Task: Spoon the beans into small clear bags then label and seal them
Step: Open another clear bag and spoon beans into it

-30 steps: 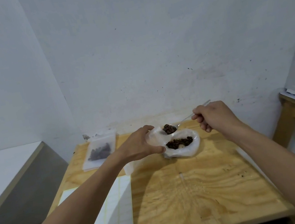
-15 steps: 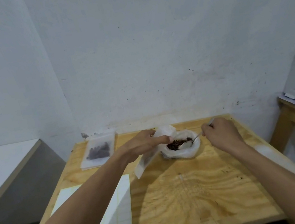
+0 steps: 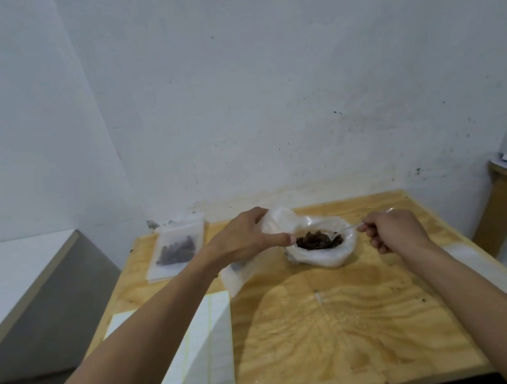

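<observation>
The left hand (image 3: pixel 247 243) pinches the small clear bag (image 3: pixel 279 222) open at 9 o'clock of the beans (image 3: pixel 316 240), keeping its mouth ready, while the right hand (image 3: pixel 391 232), closed on the spoon (image 3: pixel 342 233), scoops.

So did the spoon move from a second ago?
Yes. The spoon went down from above the small clear bag in the left hand into the beans in the big bag.

Left hand (image 3: pixel 247 238) pinched closed, arm extended; right hand (image 3: pixel 391 232) fisted, grip closed.

Left hand (image 3: pixel 247 238) pinching small bag (image 3: pixel 279 221), right hand (image 3: pixel 391 232) dipping spoon (image 3: pixel 342 232), apparently into beans (image 3: pixel 316 240)
</observation>
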`<state>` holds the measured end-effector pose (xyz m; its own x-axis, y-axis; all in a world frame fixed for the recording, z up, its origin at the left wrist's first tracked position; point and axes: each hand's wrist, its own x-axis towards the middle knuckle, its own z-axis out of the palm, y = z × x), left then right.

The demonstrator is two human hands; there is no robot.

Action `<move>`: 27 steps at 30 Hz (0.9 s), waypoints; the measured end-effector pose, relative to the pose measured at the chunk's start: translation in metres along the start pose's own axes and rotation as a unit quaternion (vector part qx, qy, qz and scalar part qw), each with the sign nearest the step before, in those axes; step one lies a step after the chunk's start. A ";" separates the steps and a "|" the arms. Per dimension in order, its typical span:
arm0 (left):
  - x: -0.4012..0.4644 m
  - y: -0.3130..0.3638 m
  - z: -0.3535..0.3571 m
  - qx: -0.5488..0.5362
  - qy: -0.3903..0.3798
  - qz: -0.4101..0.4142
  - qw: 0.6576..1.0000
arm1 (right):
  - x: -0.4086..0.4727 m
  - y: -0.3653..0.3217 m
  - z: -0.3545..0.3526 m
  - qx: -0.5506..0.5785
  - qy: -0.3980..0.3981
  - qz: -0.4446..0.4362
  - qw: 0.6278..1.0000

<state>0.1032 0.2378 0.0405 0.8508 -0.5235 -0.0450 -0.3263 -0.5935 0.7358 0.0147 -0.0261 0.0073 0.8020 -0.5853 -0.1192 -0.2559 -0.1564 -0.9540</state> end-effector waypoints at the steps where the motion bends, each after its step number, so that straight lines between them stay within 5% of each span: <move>1: 0.000 -0.002 0.001 0.011 0.004 0.002 1.000 | 0.001 -0.004 -0.002 0.002 0.001 -0.007 1.000; 12: 0.007 -0.002 0.015 0.056 0.006 0.020 0.998 | -0.006 -0.058 -0.011 0.004 -0.018 -0.090 0.996; 21: 0.010 0.002 0.018 0.028 0.014 0.029 0.999 | -0.022 -0.083 -0.006 -0.121 0.020 -0.248 0.961; 27: 0.012 0.004 0.018 -0.013 -0.003 0.005 1.000 | -0.008 -0.054 -0.019 -0.234 0.071 -0.228 0.942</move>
<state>0.1050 0.2180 0.0309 0.8454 -0.5325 -0.0414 -0.3238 -0.5726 0.7532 0.0120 -0.0277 0.0648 0.8145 -0.4674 0.3438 -0.1390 -0.7324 -0.6665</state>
